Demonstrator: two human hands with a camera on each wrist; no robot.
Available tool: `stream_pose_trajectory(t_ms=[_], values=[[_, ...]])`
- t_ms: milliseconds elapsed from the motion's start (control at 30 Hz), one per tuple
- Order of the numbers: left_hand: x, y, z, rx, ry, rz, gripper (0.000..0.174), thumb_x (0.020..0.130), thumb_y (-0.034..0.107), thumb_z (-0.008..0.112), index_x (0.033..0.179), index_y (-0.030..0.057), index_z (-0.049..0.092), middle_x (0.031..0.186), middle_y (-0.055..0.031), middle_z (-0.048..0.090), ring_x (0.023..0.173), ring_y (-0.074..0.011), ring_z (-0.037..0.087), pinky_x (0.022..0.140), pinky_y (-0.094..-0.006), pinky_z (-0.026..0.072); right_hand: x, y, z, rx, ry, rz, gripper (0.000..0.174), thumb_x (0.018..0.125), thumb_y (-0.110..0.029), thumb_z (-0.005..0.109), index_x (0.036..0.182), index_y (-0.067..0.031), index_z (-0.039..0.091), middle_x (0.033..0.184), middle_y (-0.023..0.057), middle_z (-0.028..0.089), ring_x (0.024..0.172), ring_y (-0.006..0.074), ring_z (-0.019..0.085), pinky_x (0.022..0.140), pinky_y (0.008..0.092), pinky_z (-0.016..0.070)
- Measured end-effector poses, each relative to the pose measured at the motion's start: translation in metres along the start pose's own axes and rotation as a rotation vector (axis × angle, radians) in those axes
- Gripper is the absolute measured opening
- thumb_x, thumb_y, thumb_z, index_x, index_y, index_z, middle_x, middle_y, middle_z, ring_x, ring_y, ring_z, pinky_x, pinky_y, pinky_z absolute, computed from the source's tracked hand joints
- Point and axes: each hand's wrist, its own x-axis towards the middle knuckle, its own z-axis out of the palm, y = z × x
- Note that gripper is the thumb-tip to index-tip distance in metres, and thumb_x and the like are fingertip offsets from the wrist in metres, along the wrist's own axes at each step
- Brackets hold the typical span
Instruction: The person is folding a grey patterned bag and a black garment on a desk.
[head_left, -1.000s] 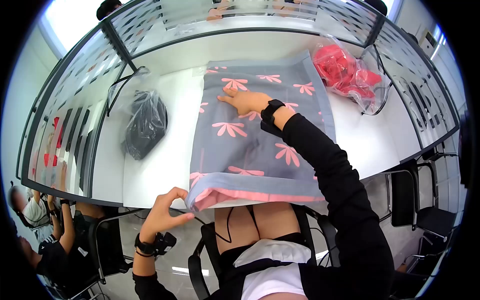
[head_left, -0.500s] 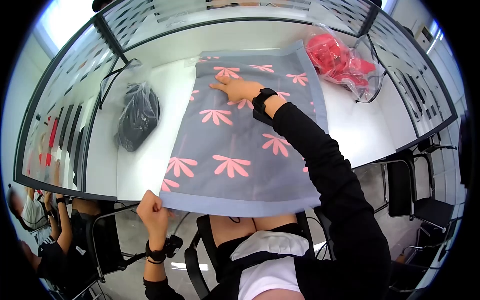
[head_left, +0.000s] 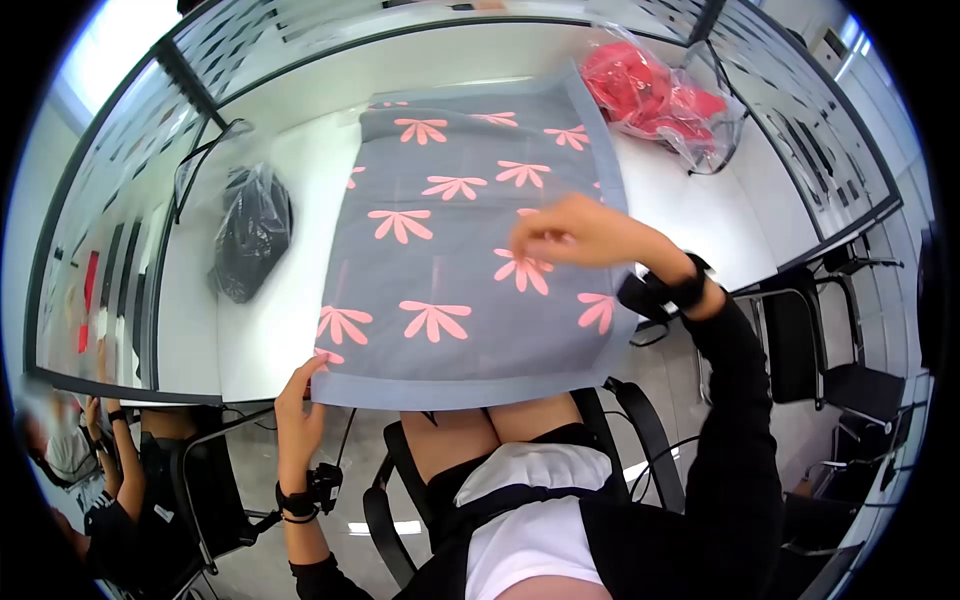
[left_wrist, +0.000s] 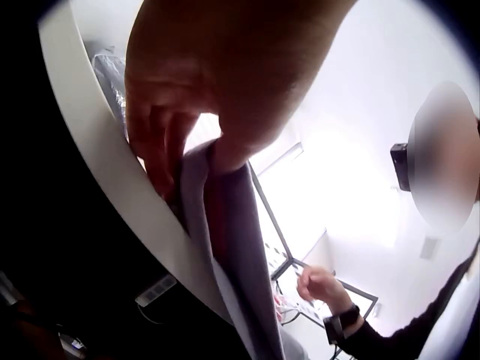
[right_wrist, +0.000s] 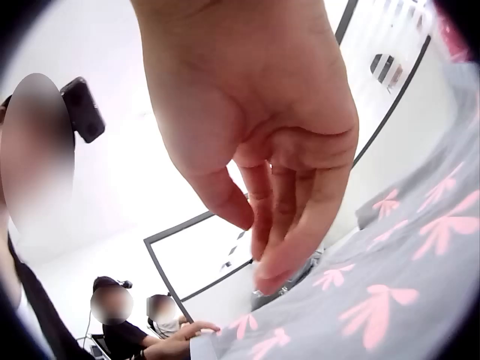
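A grey pillowcase (head_left: pixel 450 270) with pink leaf-like flowers and a plain blue-grey border lies spread on the white desk, its near border at the desk's front edge. My left hand (head_left: pixel 298 418) pinches its near left corner; in the left wrist view the thumb lies on one side of the fabric (left_wrist: pixel 238 217) and the fingers on the other, with pink showing between the layers. My right hand (head_left: pixel 590 235) hovers over the right half of the pillowcase, fingers loosely bent and holding nothing. The right wrist view shows the fingertips (right_wrist: pixel 270 281) above the printed cloth.
A clear bag with something dark (head_left: pixel 252 235) lies on the desk's left. Another clear bag with red contents (head_left: pixel 650 95) sits at the back right. Framed partition panels (head_left: pixel 825 165) surround the desk. Chairs (head_left: pixel 865 400) stand at the right, and other people sit at the left.
My left hand has taken the near left corner and drawn the near border flat, covering the pink inside. My right hand has lifted from the far part and come back toward me, to the right.
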Motion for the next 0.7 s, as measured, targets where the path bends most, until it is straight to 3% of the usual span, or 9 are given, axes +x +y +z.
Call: stream_pose_trajectory(t_ms=[100, 167, 233, 267, 400, 500, 533, 633, 700], values=[[0.004, -0.005, -0.003, -0.084, -0.145, 0.058, 0.045, 0.071, -0.012, 0.05, 0.113, 0.003, 0.055, 0.103, -0.0115, 0.061, 0.087, -0.0204, 0.057, 0.08, -0.0266, 0.0426, -0.078, -0.016, 0.013, 0.308, -0.137, 0.341, 0.019, 0.089, -0.013, 0.048, 0.091, -0.0015, 0.062, 0.076, 0.0058, 0.066, 0.064, 0.0135, 0.063, 0.06, 0.025, 0.0501], [0.007, -0.007, -0.002, -0.173, -0.214, 0.063, 0.045, 0.069, -0.01, 0.053, 0.112, 0.003, 0.056, 0.103, -0.0099, 0.058, 0.09, -0.0191, 0.055, 0.082, -0.0261, 0.0415, -0.121, -0.011, 0.032, 0.306, -0.244, 0.456, 0.022, 0.09, -0.018, 0.05, 0.091, 0.0001, 0.063, 0.077, 0.0071, 0.066, 0.066, 0.0134, 0.065, 0.06, 0.0229, 0.0505], [0.006, -0.005, 0.0, -0.231, -0.276, 0.03, 0.046, 0.067, -0.008, 0.057, 0.112, 0.0031, 0.056, 0.104, -0.008, 0.054, 0.093, -0.018, 0.052, 0.084, -0.0259, 0.0401, -0.151, -0.005, 0.053, 0.229, -0.332, 0.694, 0.028, 0.088, -0.027, 0.053, 0.09, -0.0012, 0.064, 0.077, 0.0062, 0.067, 0.065, 0.0147, 0.065, 0.06, 0.0265, 0.0502], [0.006, -0.002, 0.0, -0.248, -0.305, 0.003, 0.047, 0.066, -0.007, 0.059, 0.113, 0.0033, 0.056, 0.105, -0.0069, 0.053, 0.095, -0.0175, 0.051, 0.085, -0.0259, 0.0393, -0.157, -0.003, 0.06, 0.084, -0.385, 0.844, 0.04, 0.083, -0.034, 0.06, 0.101, 0.0018, 0.06, 0.086, 0.0116, 0.066, 0.074, 0.0207, 0.065, 0.069, 0.0283, 0.0505], [0.002, 0.008, 0.002, -0.355, -0.384, -0.013, 0.053, 0.063, -0.002, 0.067, 0.114, 0.0035, 0.055, 0.109, -0.005, 0.049, 0.1, -0.0168, 0.047, 0.088, -0.026, 0.0366, -0.198, 0.046, 0.106, 0.032, 0.232, 0.742, 0.06, 0.079, -0.035, 0.067, 0.116, 0.0079, 0.048, 0.112, 0.0221, 0.056, 0.103, 0.0288, 0.057, 0.085, 0.0358, 0.0464], [-0.003, 0.012, 0.005, -0.314, -0.437, -0.01, 0.057, 0.062, -0.001, 0.071, 0.116, 0.0033, 0.054, 0.11, -0.0046, 0.049, 0.101, -0.0163, 0.045, 0.088, -0.0261, 0.0357, -0.193, 0.063, 0.132, 0.478, 0.498, 0.578, 0.057, 0.077, -0.028, 0.071, 0.117, 0.0058, 0.049, 0.114, 0.017, 0.056, 0.105, 0.0238, 0.055, 0.088, 0.0359, 0.0448], [-0.004, 0.013, 0.004, -0.264, -0.459, -0.01, 0.061, 0.059, 0.001, 0.074, 0.117, 0.0064, 0.055, 0.11, -0.0051, 0.05, 0.098, -0.0167, 0.047, 0.086, -0.0261, 0.0379, -0.19, 0.065, 0.136, 0.604, 0.453, 0.609, 0.052, 0.076, -0.02, 0.072, 0.116, 0.0052, 0.051, 0.111, 0.0131, 0.058, 0.101, 0.0196, 0.055, 0.09, 0.0329, 0.0431], [-0.011, 0.021, 0.005, -0.038, -0.45, -0.026, 0.063, 0.058, 0.0, 0.074, 0.117, 0.0106, 0.056, 0.11, -0.005, 0.051, 0.093, -0.0171, 0.049, 0.082, -0.027, 0.0407, -0.183, 0.066, 0.137, 0.734, 0.433, 0.72, 0.046, 0.076, -0.017, 0.071, 0.113, 0.0049, 0.053, 0.108, 0.0119, 0.06, 0.099, 0.0169, 0.055, 0.088, 0.0302, 0.0433], [-0.015, 0.023, 0.009, -0.004, -0.385, 0.071, 0.062, 0.057, -0.006, 0.068, 0.116, 0.0131, 0.056, 0.108, -0.0068, 0.051, 0.087, -0.0203, 0.052, 0.074, -0.0274, 0.0424, -0.185, 0.07, 0.143, 0.722, 0.441, 0.644, 0.043, 0.076, -0.014, 0.07, 0.112, 0.0046, 0.054, 0.104, 0.0108, 0.061, 0.096, 0.0156, 0.056, 0.085, 0.0291, 0.0447]])
